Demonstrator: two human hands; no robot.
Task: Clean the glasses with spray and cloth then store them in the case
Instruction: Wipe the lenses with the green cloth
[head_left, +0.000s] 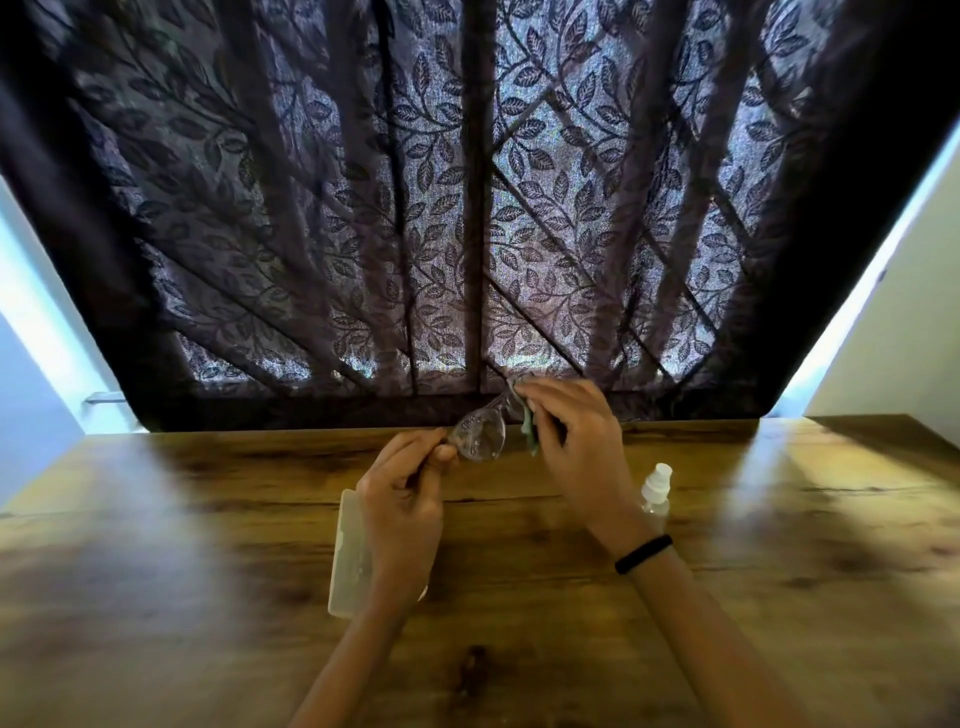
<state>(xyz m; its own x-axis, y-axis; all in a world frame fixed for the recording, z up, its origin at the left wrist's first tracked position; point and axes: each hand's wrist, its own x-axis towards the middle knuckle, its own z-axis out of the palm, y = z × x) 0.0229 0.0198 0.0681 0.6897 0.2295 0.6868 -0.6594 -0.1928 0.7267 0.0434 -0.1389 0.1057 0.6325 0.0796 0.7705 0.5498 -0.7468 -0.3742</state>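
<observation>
Clear-framed glasses (480, 435) are held above the far middle of the wooden table (208, 545). My left hand (405, 499) pinches their left end. My right hand (569, 436) grips a pale green cloth (529, 434) folded over the right lens, which is hidden by the cloth and fingers. A small clear spray bottle (655, 489) with a white top stands upright on the table, just right of my right wrist. A translucent case (350, 556) lies flat under my left wrist, partly covered by it.
A dark leaf-patterned curtain (467, 208) hangs along the table's far edge, close behind the hands. Pale walls (893, 322) flank it on both sides. A black band (643, 554) circles my right wrist.
</observation>
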